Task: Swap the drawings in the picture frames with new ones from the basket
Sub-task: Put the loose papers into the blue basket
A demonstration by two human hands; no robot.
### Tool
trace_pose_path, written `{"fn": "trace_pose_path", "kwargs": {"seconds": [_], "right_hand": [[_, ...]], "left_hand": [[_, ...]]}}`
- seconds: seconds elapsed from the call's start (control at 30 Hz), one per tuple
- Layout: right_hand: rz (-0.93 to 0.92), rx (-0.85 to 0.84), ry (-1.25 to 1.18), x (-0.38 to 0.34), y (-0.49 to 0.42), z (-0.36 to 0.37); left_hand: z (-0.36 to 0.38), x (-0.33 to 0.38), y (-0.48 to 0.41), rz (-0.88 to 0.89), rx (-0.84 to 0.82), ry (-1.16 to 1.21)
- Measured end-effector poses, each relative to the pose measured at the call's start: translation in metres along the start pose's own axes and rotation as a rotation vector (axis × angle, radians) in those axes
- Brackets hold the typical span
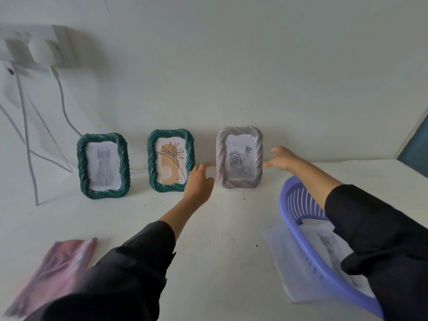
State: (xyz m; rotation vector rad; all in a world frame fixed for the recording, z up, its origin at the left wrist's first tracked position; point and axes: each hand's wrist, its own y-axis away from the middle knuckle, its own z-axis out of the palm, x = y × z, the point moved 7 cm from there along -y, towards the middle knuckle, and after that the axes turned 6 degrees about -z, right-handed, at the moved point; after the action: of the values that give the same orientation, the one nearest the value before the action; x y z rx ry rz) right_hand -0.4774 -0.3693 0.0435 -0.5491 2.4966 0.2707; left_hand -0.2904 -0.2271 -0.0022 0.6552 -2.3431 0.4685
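Three picture frames stand against the wall. A green frame (103,166) on the left holds a cat drawing, a second green frame (171,160) holds a line flower on tan, and a grey frame (239,157) holds a rose drawing. My left hand (198,181) is open, fingertips just left of the grey frame and in front of the middle frame's right edge. My right hand (281,158) is open, fingers spread at the grey frame's right edge. A purple basket (301,232) at the lower right holds white sheets (324,242), partly hidden under my right sleeve.
A pink cloth (55,272) lies at the lower left of the white table (220,251). A socket with white cables (30,144) hangs on the wall at the left. A sheet of paper (278,251) lies under the basket.
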Motion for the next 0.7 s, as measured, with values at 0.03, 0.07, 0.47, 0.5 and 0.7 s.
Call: {"fn": "trace_pose_path", "kwargs": {"seconds": [0.03, 0.07, 0.47, 0.5, 0.7], "right_hand": [[-0.020, 0.043, 0.009, -0.005, 0.007, -0.006], [-0.044, 0.090, 0.017, -0.010, 0.015, -0.011], [-0.263, 0.158, 0.034, -0.056, 0.145, -0.013], [-0.262, 0.133, 0.055, -0.052, 0.156, -0.011], [-0.174, -0.038, 0.118, 0.007, 0.201, 0.002]], "left_hand": [[-0.007, 0.001, 0.005, 0.014, 0.035, 0.028], [-0.014, 0.001, 0.010, 0.025, 0.073, 0.064], [-0.006, 0.013, 0.096, 0.033, 0.207, 0.364], [0.004, 0.015, 0.104, 0.005, 0.156, 0.329], [0.075, 0.031, 0.157, -0.181, -0.255, -0.014]]}}
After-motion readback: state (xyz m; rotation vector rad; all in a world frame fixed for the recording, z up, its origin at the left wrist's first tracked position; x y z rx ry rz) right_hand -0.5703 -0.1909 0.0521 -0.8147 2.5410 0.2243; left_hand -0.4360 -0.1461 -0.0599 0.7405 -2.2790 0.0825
